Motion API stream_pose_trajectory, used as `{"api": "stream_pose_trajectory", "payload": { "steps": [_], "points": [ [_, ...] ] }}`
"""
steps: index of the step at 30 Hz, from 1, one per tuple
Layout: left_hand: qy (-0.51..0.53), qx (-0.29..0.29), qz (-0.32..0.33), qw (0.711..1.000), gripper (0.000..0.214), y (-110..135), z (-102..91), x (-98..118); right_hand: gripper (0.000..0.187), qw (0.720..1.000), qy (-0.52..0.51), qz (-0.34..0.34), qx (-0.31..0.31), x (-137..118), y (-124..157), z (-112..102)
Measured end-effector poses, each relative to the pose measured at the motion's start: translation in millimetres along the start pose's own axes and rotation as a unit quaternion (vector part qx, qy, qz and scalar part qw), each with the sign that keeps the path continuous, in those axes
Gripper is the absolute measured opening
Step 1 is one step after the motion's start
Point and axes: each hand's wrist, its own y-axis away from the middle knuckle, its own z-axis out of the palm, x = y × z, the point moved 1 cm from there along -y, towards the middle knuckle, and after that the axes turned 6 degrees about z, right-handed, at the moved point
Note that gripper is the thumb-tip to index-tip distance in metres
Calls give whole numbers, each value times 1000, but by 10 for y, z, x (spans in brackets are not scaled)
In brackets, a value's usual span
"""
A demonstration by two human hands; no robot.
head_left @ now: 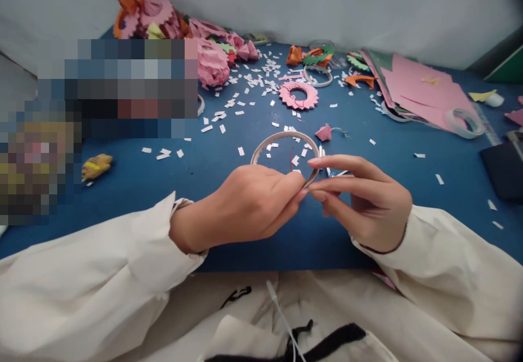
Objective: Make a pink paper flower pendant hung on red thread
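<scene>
My left hand and my right hand meet above the blue table, both pinching the near edge of a thin pale ring. The left hand's fingers are curled round the ring's lower rim. The right hand pinches the same rim with thumb and fingers, its index finger stretched out over the top. The ring stands tilted, its far arc raised over the table. Both arms wear cream sleeves.
White paper scraps litter the table. A pink toothed paper ring and a small pink folded piece lie beyond. Pink paper flowers pile at the back left, pink sheets and a tape roll at the right.
</scene>
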Motion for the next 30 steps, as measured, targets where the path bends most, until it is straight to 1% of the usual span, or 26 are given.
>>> {"api": "stream_pose_trajectory", "payload": {
  "steps": [4, 10, 15, 17, 20, 23, 27, 30],
  "points": [
    [-23, -15, -4, 1000, 25, 7, 13, 22, 12, 997, 58, -45, 12, 27, -17, 14],
    [-32, -31, -3, 999, 25, 33, 39, 40, 19, 982, 142, -125, 9, 42, -13, 42],
    [-15, -56, 5, 998, 22, 29, 51, 41, 18, 983, 108, -148, -8, 108, -23, 61],
    [-10, -60, 3, 998, 23, 30, 52, 34, 19, 985, 97, -143, -13, 128, -23, 62],
    [-19, -59, -3, 998, 25, 37, 53, 24, 20, 987, 100, -128, -7, 131, -13, 60],
    [-20, -44, -12, 999, 26, 49, 50, 23, 20, 985, 110, -135, -1, 107, 3, 55],
    [31, -31, -41, 998, 26, 53, 47, 36, 19, 973, 152, -172, 22, 61, 21, 49],
    [111, -21, -85, 990, 25, 36, 40, 44, 17, 964, 178, -196, 36, 32, 22, 44]
  ]
}}
